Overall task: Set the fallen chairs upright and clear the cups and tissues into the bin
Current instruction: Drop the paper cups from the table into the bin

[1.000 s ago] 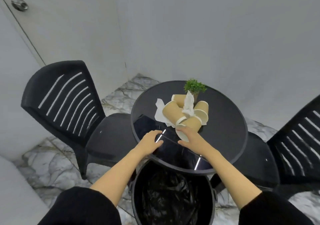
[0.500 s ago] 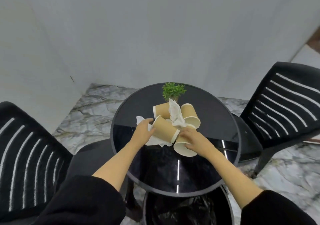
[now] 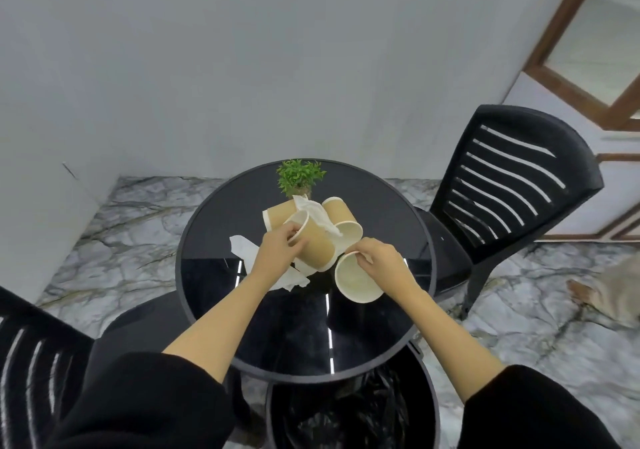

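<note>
Several brown paper cups lie in a heap on the round black table [image 3: 388, 213]. My left hand [image 3: 275, 251] pinches the rim of one cup [image 3: 313, 240] at the heap's front. My right hand [image 3: 379, 258] grips the rim of another cup [image 3: 356, 280], its open mouth facing me. A white tissue [image 3: 317, 216] drapes over the heap, and another tissue [image 3: 249, 251] lies flat under my left wrist. Two black chairs stand upright, one at the right [image 3: 512, 185] and one at the lower left [image 3: 31, 362]. The black-lined bin [image 3: 353, 417] sits below the table's near edge.
A small green potted plant [image 3: 300, 176] stands behind the cups. Grey walls close off the back and left. A wood-framed glass door [image 3: 595, 50] is at the upper right. The floor is marble [image 3: 540, 310], with a tan blurred object [image 3: 613, 292] at the far right.
My view has swung right and moved closer. My left hand moved from the table edge onto a cup's rim. My right hand has tipped its cup toward me.
</note>
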A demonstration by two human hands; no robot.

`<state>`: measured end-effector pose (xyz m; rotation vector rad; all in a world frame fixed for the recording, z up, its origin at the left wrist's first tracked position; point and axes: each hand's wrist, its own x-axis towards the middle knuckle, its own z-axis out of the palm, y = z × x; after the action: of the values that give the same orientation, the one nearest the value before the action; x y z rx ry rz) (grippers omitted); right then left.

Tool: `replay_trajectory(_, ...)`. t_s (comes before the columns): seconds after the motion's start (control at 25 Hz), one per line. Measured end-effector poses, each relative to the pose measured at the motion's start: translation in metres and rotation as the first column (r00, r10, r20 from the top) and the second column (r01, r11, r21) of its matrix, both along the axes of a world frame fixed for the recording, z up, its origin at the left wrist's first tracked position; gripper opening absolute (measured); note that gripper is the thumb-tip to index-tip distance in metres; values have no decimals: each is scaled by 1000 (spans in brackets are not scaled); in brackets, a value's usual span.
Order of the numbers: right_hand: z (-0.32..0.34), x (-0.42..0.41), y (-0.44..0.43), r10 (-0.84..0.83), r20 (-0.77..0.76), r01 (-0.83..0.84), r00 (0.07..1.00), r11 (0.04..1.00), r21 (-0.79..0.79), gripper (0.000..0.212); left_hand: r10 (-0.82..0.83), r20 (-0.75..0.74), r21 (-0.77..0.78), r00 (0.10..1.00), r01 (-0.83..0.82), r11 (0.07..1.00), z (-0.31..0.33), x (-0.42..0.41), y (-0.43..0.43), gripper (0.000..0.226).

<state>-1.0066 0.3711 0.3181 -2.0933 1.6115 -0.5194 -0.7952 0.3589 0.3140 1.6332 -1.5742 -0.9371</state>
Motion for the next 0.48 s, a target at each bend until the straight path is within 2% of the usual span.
replay_trajectory(0.2, 16, -48, 34, 63, 25, -62, 998, 998, -15, 26, 2, 43, -70, 999, 1, 998, 22, -49, 50, 17)
replay_trajectory(0.48, 7, -118, 101, 191, 72, -191, 979, 982, -11, 24, 60, 32, -49, 998, -58, 997, 15, -109, 155, 9)
